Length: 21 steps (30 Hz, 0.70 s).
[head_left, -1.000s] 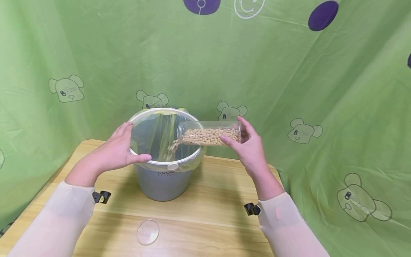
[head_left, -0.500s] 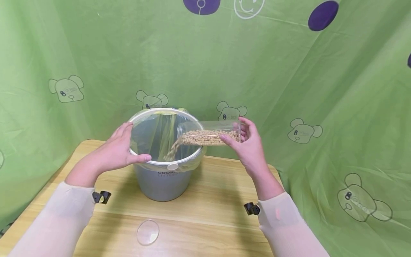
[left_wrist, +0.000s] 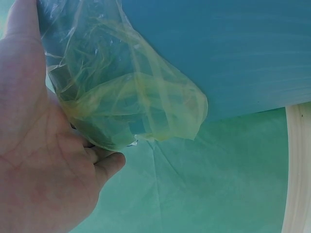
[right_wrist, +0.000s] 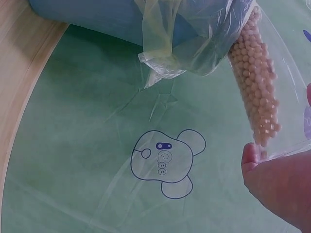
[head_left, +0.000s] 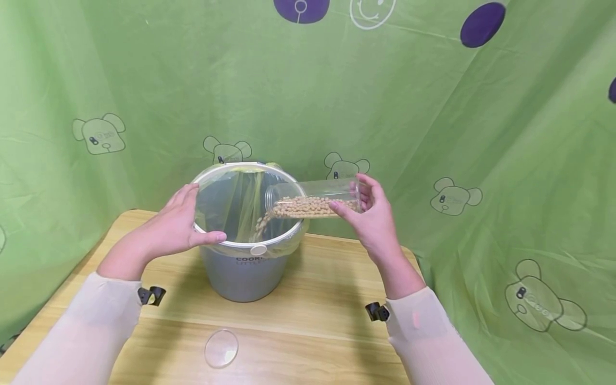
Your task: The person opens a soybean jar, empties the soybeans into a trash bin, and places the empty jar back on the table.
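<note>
My right hand [head_left: 377,224] grips the base end of a clear jar [head_left: 332,187], with the thumb near its lower side and the fingers behind. The jar lies nearly level, its uncapped mouth over the bin. Beige soybeans [head_left: 308,207] fill its lower part and spill from the mouth. My left hand [head_left: 168,224] rests against the left of the grey bin [head_left: 243,278], its thumb stretched along the white rim [head_left: 240,244]. A thin yellowish liner bag [left_wrist: 141,97] folds over that rim, beside the left fingers in the left wrist view. The bin's floor is hidden.
A clear round lid [head_left: 221,348] lies on the wooden table [head_left: 308,331] in front of the bin. Green cloth [head_left: 298,96] with printed bear heads hangs behind and at both sides.
Soybeans keep pouring into the bin, and the level inside the jar has dropped. The right fingers have shifted slightly at the jar's base. My left hand holds its place.
</note>
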{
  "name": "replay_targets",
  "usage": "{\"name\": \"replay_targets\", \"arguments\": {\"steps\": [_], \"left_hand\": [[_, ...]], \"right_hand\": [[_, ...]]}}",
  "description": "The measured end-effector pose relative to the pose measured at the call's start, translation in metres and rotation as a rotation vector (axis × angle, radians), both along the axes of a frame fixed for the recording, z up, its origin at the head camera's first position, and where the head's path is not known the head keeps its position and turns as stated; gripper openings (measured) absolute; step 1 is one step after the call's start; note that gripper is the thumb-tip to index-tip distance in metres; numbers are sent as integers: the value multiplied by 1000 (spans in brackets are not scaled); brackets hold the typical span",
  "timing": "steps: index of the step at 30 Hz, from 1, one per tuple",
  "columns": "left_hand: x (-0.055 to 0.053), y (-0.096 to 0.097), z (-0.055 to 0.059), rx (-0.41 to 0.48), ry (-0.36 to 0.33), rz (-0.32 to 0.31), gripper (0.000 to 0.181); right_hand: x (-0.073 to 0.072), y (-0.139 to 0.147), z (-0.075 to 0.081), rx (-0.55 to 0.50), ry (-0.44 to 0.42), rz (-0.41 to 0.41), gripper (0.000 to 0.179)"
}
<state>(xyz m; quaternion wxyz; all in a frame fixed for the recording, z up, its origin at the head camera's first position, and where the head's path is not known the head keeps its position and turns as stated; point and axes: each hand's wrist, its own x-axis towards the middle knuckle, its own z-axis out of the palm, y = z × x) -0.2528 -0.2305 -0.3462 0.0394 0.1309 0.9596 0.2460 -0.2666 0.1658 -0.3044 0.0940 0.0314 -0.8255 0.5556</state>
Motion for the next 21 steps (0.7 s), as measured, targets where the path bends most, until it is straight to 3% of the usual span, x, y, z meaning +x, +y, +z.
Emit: {"name": "replay_targets", "arguments": {"steps": [21], "left_hand": [[-2, 0, -1, -5, 6, -3, 148]], "right_hand": [[1, -2, 8, 101, 15, -20, 102]]}}
